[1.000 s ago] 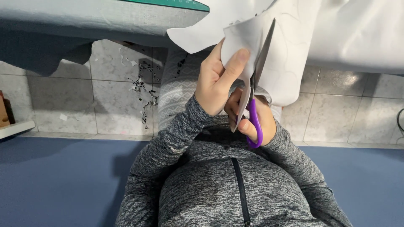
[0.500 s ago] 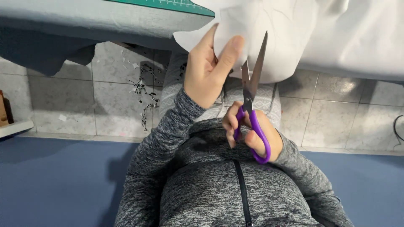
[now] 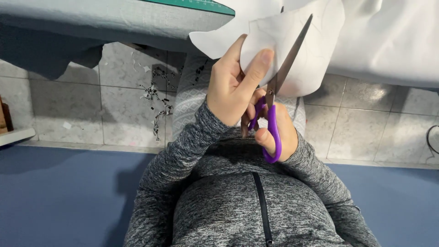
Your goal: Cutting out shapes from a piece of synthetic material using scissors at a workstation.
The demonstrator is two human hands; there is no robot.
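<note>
Head view, looking down the person's own torso. Left hand (image 3: 233,89) pinches a white cut-out piece of fabric (image 3: 274,34) between thumb and fingers; the thumb lies flat on the near face of the piece, its tip toward 1 o'clock, and the fabric rises from the hand toward 12 to 1 o'clock. Right hand (image 3: 276,135) sits just below and to the 4 o'clock side of the left hand, touching it, and is closed through the loops of a pair of purple-handled scissors (image 3: 279,96). The blades run from the pivot toward 1 o'clock, lying against the right edge of the white piece just beside the left thumb; whether the blades are parted cannot be told. The purple handles curve down toward 6 o'clock over the right palm. Both forearms wear grey marled sleeves (image 3: 183,155) of a zipped top. A larger white cloth (image 3: 388,41) hangs from the table edge at 2 o'clock, behind the held piece. A green cutting mat (image 3: 192,3) shows at 11 o'clock. Grey tiled floor (image 3: 123,96) below carries dark fabric scraps (image 3: 157,107) at 9 o'clock of the hands.
</note>
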